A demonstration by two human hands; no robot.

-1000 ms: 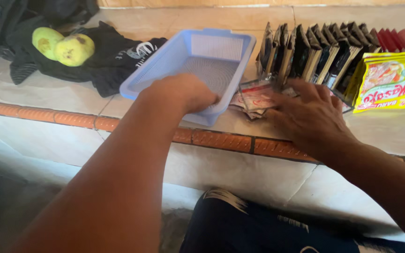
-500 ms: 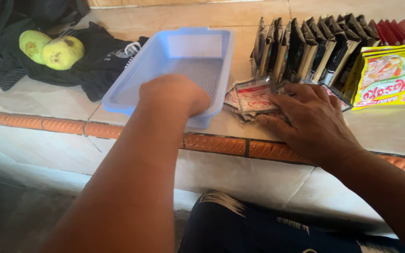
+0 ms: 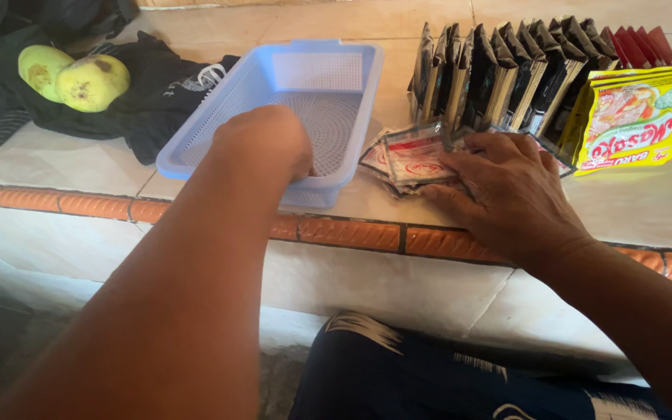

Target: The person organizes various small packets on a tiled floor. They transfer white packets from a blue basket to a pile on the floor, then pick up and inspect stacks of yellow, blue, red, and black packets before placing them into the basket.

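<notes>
Small red-and-white foil sachets (image 3: pixel 412 158) lie fanned on tiled table (image 3: pixel 647 206), btwn pale blue perforated plastic basket (image 3: pixel 328 93) and row of upright dark packets (image 3: pixel 499 74). Right hand (image 3: pixel 507 194) flat on pile, fingers spread, pressing, not pinching. Left hand (image 3: pixel 262 144) curled over basket's near rim, gripping. Risk: loose sachets near table edge could slide off if hand drags.
</notes>
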